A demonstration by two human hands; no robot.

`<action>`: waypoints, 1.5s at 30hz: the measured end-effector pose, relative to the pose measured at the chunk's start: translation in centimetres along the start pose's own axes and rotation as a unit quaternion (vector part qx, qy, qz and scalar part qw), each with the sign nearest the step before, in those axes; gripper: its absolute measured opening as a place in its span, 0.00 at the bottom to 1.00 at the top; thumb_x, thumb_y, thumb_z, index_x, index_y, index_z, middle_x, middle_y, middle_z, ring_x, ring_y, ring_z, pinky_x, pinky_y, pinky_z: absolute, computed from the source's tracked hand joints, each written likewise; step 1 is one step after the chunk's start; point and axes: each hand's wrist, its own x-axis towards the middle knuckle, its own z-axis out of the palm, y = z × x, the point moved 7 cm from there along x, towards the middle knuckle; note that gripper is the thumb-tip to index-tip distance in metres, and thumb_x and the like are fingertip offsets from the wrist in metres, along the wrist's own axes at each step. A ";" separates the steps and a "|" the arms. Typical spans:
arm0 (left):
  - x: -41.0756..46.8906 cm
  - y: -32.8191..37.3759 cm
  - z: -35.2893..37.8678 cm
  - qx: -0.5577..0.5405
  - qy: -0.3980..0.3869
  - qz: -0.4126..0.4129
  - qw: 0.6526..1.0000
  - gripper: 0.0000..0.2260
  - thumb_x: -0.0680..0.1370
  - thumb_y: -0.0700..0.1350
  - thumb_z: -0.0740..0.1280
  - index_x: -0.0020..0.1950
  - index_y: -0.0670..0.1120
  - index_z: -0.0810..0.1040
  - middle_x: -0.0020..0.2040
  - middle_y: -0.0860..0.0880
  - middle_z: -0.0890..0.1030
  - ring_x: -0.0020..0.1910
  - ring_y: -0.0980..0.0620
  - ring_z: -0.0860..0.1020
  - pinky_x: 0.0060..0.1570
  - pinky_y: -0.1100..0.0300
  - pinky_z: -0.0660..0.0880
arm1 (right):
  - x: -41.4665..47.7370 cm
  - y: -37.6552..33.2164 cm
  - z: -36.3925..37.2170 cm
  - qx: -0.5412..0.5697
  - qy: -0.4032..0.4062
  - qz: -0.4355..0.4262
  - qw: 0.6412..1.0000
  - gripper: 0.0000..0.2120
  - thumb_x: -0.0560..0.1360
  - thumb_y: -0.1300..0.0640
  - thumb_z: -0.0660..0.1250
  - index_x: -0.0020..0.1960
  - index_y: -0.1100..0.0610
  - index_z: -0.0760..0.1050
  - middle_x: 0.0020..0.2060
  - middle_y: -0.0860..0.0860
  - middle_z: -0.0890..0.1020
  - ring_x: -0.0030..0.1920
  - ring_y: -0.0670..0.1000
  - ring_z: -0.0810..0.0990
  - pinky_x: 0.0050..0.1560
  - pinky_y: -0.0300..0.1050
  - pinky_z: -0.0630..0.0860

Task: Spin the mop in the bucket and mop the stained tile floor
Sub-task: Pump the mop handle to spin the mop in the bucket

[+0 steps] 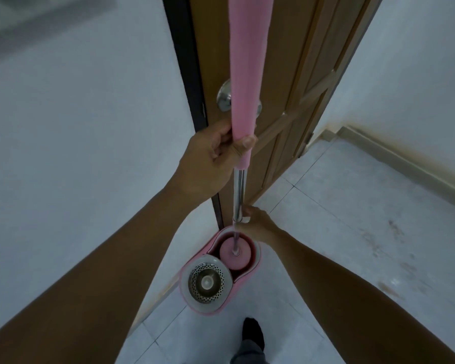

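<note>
A mop with a pink foam grip (244, 74) and a steel pole (239, 193) stands upright in the pink bucket (195, 308) on the floor. Its pink head (235, 254) sits in the bucket's far compartment. The near compartment holds a perforated steel spinner basket (206, 282), with nothing in it. My left hand (210, 156) is closed around the bottom of the pink grip. Lower down, my right hand (258, 224) grips the steel pole just above the bucket.
A brown wooden door (281, 74) with a round metal knob (225, 97) stands ajar right behind the mop. A white wall is at the left. Brown stains (386, 287) mark the white tile floor at the right. My dark-socked foot (252, 332) is near the bucket.
</note>
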 end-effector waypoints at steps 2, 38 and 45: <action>-0.9 1.9 -0.9 0.006 -0.005 0.019 1.000 0.17 0.80 0.42 0.67 0.67 0.37 0.74 0.58 0.43 0.81 0.57 0.48 0.81 0.61 0.52 0.77 | -2.3 -2.4 -0.6 -0.008 0.043 -0.027 0.999 0.15 0.77 0.46 0.68 0.58 0.54 0.76 0.47 0.49 0.82 0.43 0.47 0.82 0.38 0.35 0.75; -15.8 11.9 -15.7 0.042 0.047 0.107 0.992 0.19 0.80 0.48 0.67 0.67 0.41 0.73 0.58 0.48 0.80 0.49 0.53 0.81 0.49 0.75 0.75 | -18.6 -16.3 9.6 -0.047 0.119 -0.122 0.984 0.11 0.78 0.55 0.68 0.40 0.59 0.74 0.29 0.48 0.74 0.30 0.45 0.75 0.35 0.36 0.72; -15.9 8.2 -15.0 0.060 0.036 0.063 0.996 0.19 0.79 0.50 0.67 0.68 0.43 0.73 0.60 0.49 0.80 0.51 0.52 0.81 0.48 0.76 0.73 | -16.5 -14.2 11.5 -0.060 0.116 -0.091 0.987 0.12 0.77 0.52 0.69 0.49 0.62 0.78 0.36 0.52 0.80 0.37 0.50 0.80 0.42 0.42 0.78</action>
